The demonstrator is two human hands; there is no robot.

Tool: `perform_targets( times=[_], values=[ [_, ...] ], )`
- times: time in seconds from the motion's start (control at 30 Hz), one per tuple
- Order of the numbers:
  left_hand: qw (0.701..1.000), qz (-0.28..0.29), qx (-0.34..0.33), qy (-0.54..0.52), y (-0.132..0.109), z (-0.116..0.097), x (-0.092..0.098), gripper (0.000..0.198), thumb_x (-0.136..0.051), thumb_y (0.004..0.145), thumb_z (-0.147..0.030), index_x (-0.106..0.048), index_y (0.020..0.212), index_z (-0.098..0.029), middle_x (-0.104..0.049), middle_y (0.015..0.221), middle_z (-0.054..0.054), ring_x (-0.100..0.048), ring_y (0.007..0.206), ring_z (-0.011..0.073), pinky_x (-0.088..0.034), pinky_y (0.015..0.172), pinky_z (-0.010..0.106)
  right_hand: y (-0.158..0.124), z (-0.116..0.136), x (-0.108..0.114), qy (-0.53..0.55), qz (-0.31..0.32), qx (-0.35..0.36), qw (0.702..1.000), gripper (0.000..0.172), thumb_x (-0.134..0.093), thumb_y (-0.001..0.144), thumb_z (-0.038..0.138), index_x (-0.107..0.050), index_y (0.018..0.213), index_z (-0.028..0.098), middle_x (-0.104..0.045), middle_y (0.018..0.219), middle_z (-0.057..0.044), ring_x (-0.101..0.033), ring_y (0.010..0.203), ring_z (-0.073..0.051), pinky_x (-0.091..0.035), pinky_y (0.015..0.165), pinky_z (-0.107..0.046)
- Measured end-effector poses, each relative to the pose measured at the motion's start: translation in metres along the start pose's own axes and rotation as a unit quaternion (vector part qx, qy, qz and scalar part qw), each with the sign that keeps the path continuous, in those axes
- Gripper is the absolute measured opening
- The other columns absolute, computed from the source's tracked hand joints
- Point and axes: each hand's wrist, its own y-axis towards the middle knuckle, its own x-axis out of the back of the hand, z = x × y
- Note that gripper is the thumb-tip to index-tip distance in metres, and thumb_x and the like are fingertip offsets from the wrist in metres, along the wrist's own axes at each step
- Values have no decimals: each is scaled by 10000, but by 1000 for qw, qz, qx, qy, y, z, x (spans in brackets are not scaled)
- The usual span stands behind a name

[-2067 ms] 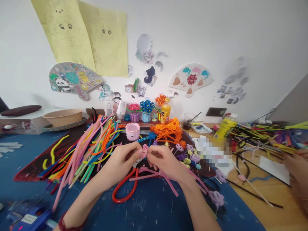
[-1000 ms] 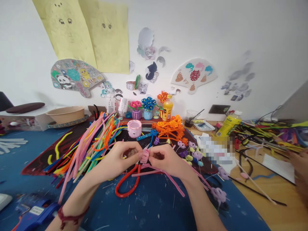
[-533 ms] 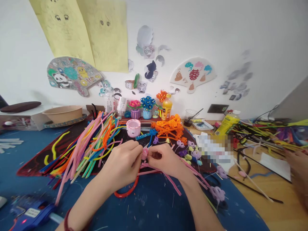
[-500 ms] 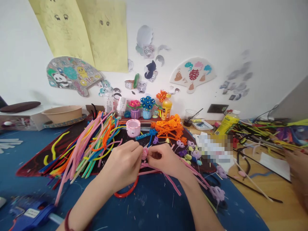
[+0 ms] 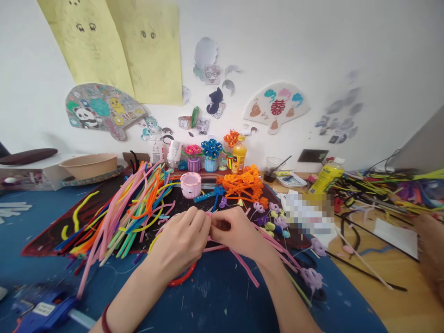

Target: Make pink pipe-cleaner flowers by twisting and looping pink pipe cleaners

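My left hand (image 5: 187,233) and my right hand (image 5: 236,231) meet above the dark mat, fingers pinched around a pink pipe cleaner (image 5: 209,214). Only a small looped bit of it shows between the fingertips; the rest is hidden. Loose pink pipe cleaners (image 5: 244,268) lie under and beside my right hand. Just beyond the hands stands a pink pot (image 5: 190,185), with blue-handled scissors (image 5: 204,197) to its right. A red ring-shaped thing (image 5: 183,277) is partly covered by my left forearm.
A pile of coloured pipe cleaners (image 5: 121,208) lies left, orange pipe-cleaner flowers (image 5: 243,182) right of centre. A blue glue gun (image 5: 45,310) rests at the near left. Finished flower pots (image 5: 211,164) and a juice bottle (image 5: 239,155) line the wall. Another person's hand (image 5: 430,240) is at the far right.
My left hand has turned and moved slightly right and down, closing over the pink loop, which shows less now. My right hand stays almost in place.
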Motion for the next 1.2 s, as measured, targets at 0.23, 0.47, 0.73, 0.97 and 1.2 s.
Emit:
perform_targets(
  times=[0.23,0.47,0.73,0.97,1.2],
  values=[
    [996,4,32,-79,-4,12,-1,273,-381,890,-46,-496,680,-178,-464,632,14,-425,591,172,-371,569,304,2,-4,0,-6,-27,1,1000,256,-520,738,141,-375,532,187,-309,547,59,-271,530,-87,-217,477,-230],
    [952,-52,186,-236,-5,25,1,67,-511,916,-183,-575,912,-164,-615,815,27,-570,747,151,-425,678,267,5,-4,5,50,-89,-14,995,237,-493,853,268,-505,634,180,-423,580,36,-372,544,-107,-283,509,-228],
    [908,-50,224,-350,-3,22,5,62,-555,897,-219,-595,894,-171,-636,849,41,-573,778,152,-431,696,261,4,1,5,92,-42,1,995,248,-476,907,328,-576,743,171,-490,664,20,-422,594,-114,-321,546,-226],
    [833,50,304,-459,2,22,8,256,-524,905,-342,-604,740,-165,-589,647,-12,-489,578,109,-358,547,220,3,1,3,45,-48,-1,998,257,-510,874,272,-534,641,167,-414,585,43,-348,549,-95,-267,512,-222],
    [742,32,361,-564,2,28,8,287,-465,924,-376,-606,791,-165,-590,736,1,-523,675,123,-398,597,214,1,3,7,159,-44,-19,986,238,-523,890,292,-599,710,155,-526,634,21,-451,554,-97,-360,521,-202]
  ],
)
